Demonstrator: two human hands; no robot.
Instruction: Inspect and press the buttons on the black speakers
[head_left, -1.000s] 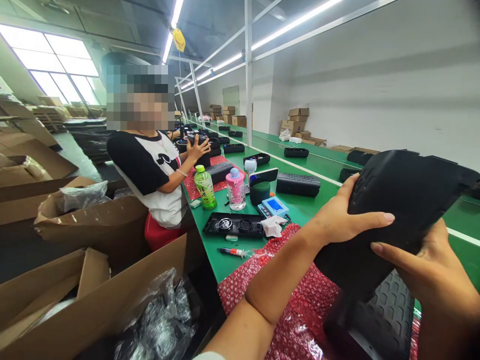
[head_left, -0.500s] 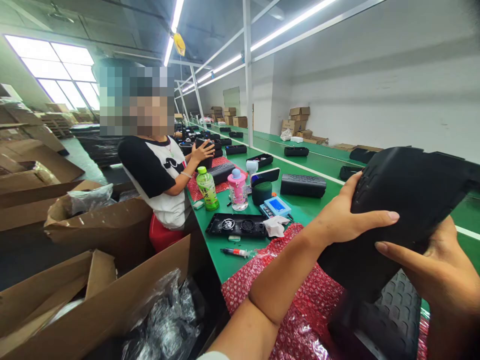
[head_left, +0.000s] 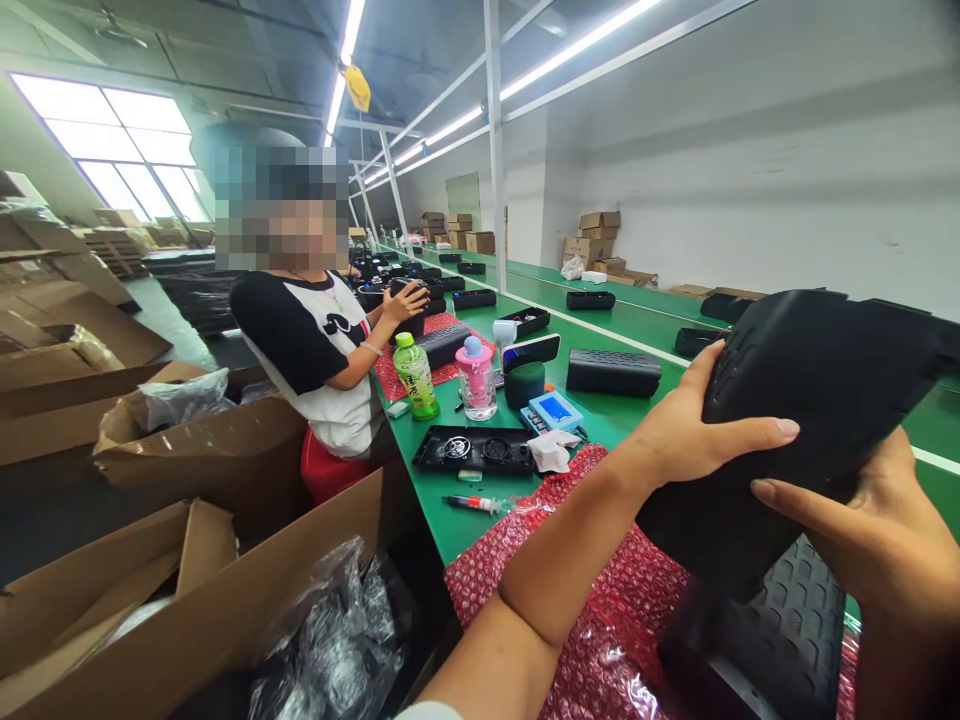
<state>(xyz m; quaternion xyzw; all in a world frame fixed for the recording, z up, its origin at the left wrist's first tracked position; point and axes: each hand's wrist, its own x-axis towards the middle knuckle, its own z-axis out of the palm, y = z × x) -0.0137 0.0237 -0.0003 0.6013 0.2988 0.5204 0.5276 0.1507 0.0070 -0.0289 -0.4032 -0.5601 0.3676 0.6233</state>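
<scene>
Your left hand point(head_left: 694, 440) grips the near-left side of a large black plastic shell point(head_left: 810, 390), its thumb laid across the face. Your right hand point(head_left: 877, 530) grips the same shell from the lower right, its thumb pointing at the left one; the tips are apart. The shell is tilted between your palms, at the near right. Below it, close to your right hand, is a black casing with a raised pattern point(head_left: 802, 610); you cannot tell whether the two touch.

Red bubble wrap point(head_left: 570, 580) lies under your left forearm on the green worktable point(head_left: 450, 535). Left of the wrap are a syringe point(head_left: 472, 503) and, just beyond, an open black panel point(head_left: 474, 450) with two round grilles. A crumpled white tissue point(head_left: 553, 450) touches the panel's right end, near a blue device with a screen point(head_left: 555, 410).

Farther on stand a green-capped bottle point(head_left: 416, 380), a pink-topped cup point(head_left: 475, 380) and a dark green round object point(head_left: 524, 384), with a patterned black casing point(head_left: 613, 373) to their right.

Open cartons point(head_left: 247, 590) fill the near left. Beyond, a seated person point(head_left: 322, 350) holds a dark item at the table, and cardboard boxes point(head_left: 596, 240) are stacked by the far wall.
</scene>
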